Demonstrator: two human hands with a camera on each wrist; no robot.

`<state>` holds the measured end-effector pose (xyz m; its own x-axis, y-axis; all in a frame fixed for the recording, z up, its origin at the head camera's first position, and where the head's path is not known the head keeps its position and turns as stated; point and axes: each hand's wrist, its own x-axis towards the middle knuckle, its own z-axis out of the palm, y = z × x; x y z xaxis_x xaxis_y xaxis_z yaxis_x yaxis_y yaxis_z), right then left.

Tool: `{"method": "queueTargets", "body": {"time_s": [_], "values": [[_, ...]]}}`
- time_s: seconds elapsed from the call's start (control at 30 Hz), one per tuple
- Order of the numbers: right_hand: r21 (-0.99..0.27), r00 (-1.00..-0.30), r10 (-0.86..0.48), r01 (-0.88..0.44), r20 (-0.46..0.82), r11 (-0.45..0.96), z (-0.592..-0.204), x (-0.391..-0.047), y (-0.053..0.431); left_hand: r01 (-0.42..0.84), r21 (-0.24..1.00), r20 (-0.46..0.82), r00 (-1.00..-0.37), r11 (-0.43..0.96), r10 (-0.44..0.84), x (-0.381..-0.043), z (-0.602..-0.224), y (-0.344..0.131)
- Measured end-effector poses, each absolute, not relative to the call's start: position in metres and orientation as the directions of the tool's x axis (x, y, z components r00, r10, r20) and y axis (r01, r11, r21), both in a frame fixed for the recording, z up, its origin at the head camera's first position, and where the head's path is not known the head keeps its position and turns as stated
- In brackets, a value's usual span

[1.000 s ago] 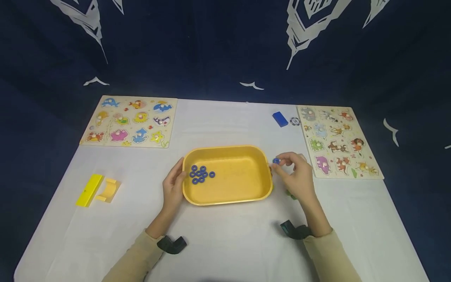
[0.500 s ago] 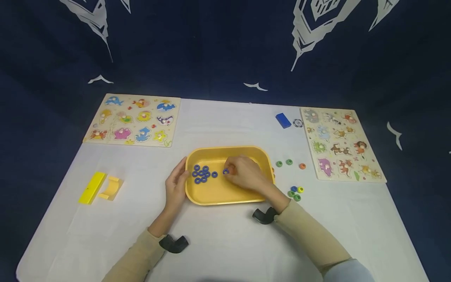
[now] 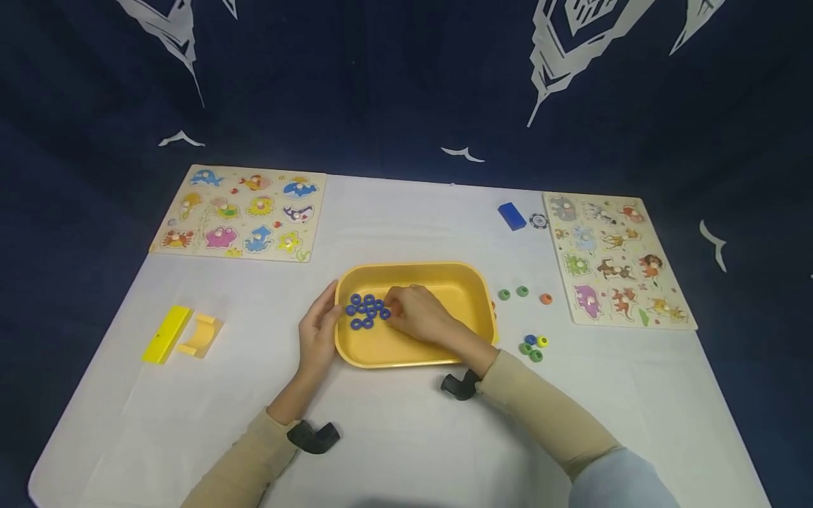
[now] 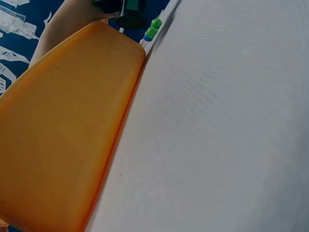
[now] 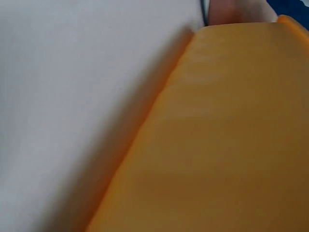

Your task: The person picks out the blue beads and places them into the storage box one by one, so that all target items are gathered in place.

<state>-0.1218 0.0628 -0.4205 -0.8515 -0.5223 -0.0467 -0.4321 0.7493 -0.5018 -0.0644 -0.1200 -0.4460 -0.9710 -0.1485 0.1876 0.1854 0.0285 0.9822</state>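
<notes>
A yellow tray (image 3: 438, 342) stands mid-table with several blue rings (image 3: 356, 324) clustered in its left part. My left hand (image 3: 319, 328) holds the tray's left end, thumb at the rim and fingers along the outside. Inside the tray, my right hand (image 3: 416, 312) has its curled fingertips right at the cluster, pinching a blue ring (image 3: 379, 304) at its right edge; the fingertips are partly hidden. Both wrist views are filled mostly by the tray's outer wall (image 4: 72, 130), with the right forearm (image 4: 67, 24) beyond it in the left one.
Right of the tray lie green beads (image 3: 504, 294), an orange bead (image 3: 546, 299), a yellow bead (image 3: 543, 341) and a blue one (image 3: 531, 339). Animal puzzle boards (image 3: 238, 215) (image 3: 619, 261) flank the back. A blue block (image 3: 512, 216) and yellow blocks (image 3: 168, 334) lie farther out.
My right hand has carried a blue ring from right of the tray leftward into it, up to the other rings. The left hand stays at the tray's left end.
</notes>
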Motion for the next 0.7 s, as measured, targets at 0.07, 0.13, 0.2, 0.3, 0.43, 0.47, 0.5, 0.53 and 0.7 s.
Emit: {"method": "queueTargets", "body": {"time_s": [0.07, 0.13, 0.2, 0.3, 0.43, 0.47, 0.5, 0.53, 0.7], "values": [[-0.527, -0.863, -0.506, -0.428, -0.005, 0.734, -0.419, -0.118, 0.067, 0.173, 0.985, 0.175, -0.975, 0.025, -0.139, -0.064, -0.446, -0.119], [-0.559, -0.878, -0.475, -0.425, 0.063, 0.712, -0.415, -0.112, 0.075, 0.161, 0.987, 0.163, -0.978, 0.023, -0.13, -0.064, -0.446, -0.118], [-0.6, -0.887, -0.433, -0.435, 0.158, 0.672, -0.41, -0.104, 0.087, 0.154, 0.988, 0.156, -0.98, 0.025, -0.127, -0.063, -0.446, -0.117], [-0.661, -0.874, -0.364, -0.482, 0.321, 0.575, -0.404, -0.091, 0.111, 0.148, 0.989, 0.15, -0.981, 0.024, -0.127, -0.063, -0.445, -0.116], [-0.709, -0.858, -0.241, -0.511, 0.453, 0.487, -0.404, -0.075, 0.156, 0.143, 0.989, 0.147, -0.98, 0.034, -0.133, -0.064, -0.445, -0.117], [-0.712, -0.86, -0.208, -0.504, 0.466, 0.489, -0.406, -0.071, 0.168, 0.143, 0.989, 0.146, -0.98, 0.034, -0.135, -0.063, -0.444, -0.117], [-0.718, -0.864, -0.178, -0.492, 0.47, 0.493, -0.408, -0.068, 0.18, 0.142, 0.989, 0.146, -0.979, 0.035, -0.14, -0.063, -0.445, -0.118], [-0.722, -0.873, -0.147, -0.47, 0.465, 0.508, -0.411, -0.064, 0.192, 0.142, 0.989, 0.146, -0.979, 0.039, -0.143, -0.063, -0.445, -0.118], [-0.745, -0.913, 0.01, -0.326, 0.407, 0.582, -0.431, -0.05, 0.243, 0.138, 0.99, 0.141, -0.98, 0.027, -0.141, -0.063, -0.446, -0.118]]}}
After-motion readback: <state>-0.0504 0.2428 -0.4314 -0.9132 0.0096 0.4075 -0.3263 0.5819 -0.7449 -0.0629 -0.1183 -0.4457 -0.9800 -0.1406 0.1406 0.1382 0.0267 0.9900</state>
